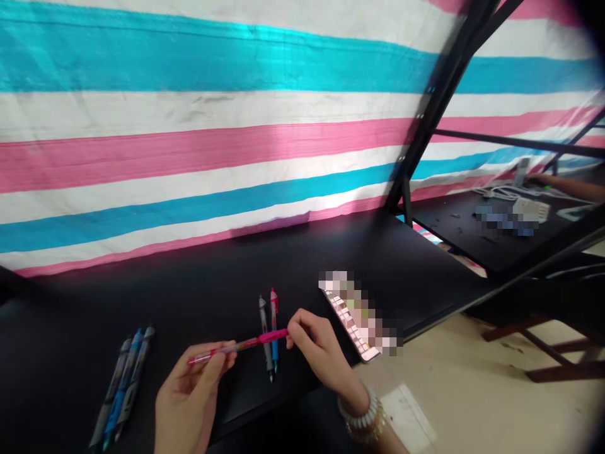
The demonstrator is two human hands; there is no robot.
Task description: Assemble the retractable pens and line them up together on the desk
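A pink pen [246,343] is held level above the black table, between my two hands. My left hand [196,384] pinches its clear barrel near the tip at the left. The fingers of my right hand [312,343] close on its pink end. Beneath the pen, a grey pen [265,325] and a pen with a red top and blue lower part [274,315] lie side by side. Farther left, several grey and blue pens [123,384] lie together in a row.
On the black table [203,290], a partly blurred pink and white case [354,321] lies right of my right hand. A striped sheet [198,151] hangs behind. At the right, a black metal frame [425,120] stands before another table [454,221] with cables and a person's arm [571,186].
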